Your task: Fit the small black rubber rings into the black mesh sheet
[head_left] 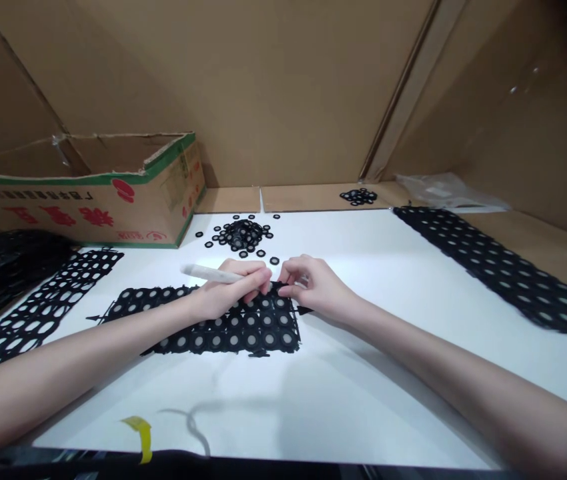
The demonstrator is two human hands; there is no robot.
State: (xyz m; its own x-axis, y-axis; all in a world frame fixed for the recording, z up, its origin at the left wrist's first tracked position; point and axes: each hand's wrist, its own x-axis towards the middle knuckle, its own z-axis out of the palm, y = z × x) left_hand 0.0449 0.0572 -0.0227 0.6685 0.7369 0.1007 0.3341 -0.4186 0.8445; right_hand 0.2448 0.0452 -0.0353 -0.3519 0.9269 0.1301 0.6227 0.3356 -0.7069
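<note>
A black rubber sheet of moulded rings [223, 330] lies flat in the middle of the white table [343, 373]. My left hand [228, 293] rests on its far edge, fingers closed round a white pen-like tool [208, 273] that points left. My right hand [313, 287] sits right beside it at the sheet's far right corner, fingers curled in a pinch on the sheet's edge. A heap of loose black rings [243, 235] lies just beyond both hands.
A cardboard box with green trim [113, 200] stands at the back left. Emptied black sheets [38, 307] lie at the left, a full strip [503, 267] at the right. A small ring pile [358, 196] and plastic bag [443, 190] sit behind. Yellow tape [141, 433] lies at the near edge.
</note>
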